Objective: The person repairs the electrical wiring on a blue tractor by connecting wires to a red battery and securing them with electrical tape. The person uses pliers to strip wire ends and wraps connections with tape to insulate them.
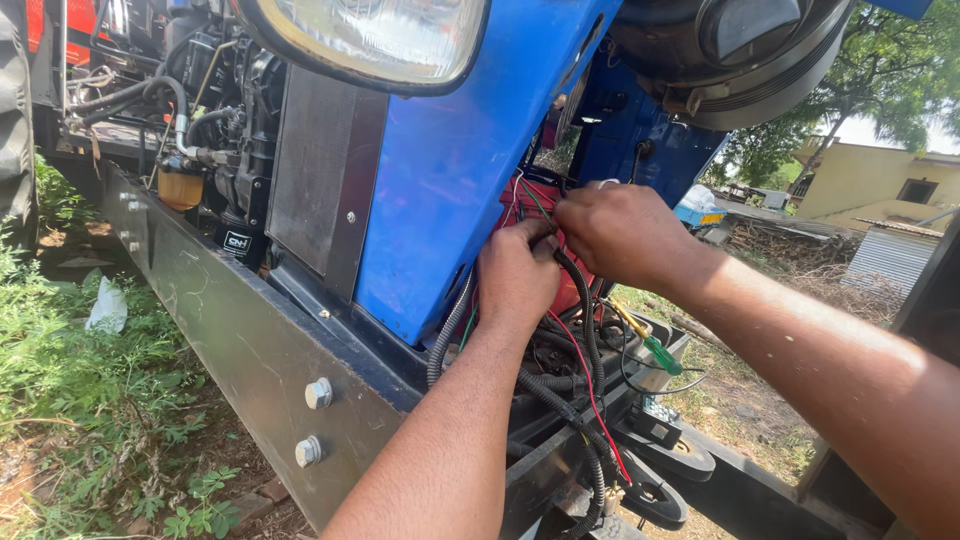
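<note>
Handling wiring at a blue tractor's nose

Working both hands into the gap beside the blue hood panel [445,170]. Left hand [515,275] clenched on the black corrugated wire loom [580,300], just right of the panel's lower edge. Right hand [620,235] pinched on thin red and green wires [530,200] at the same spot, against a red part behind; fingertips of the two hands nearly touching.

Judgement: best done by keeping the loom steady with the left and teasing only one thin strand at a time with the right, no tugging near the connectors.

A green-handled screwdriver [650,345] lies among the cables below and right of the panel. Headlamp [375,40] above the panel. Steel frame rail [240,330] with two bolts runs down to the panel's left.

Outdoors, bright sun. Weeds and dirt left of the rail; trees and a yellow building [875,180] far right.
</note>
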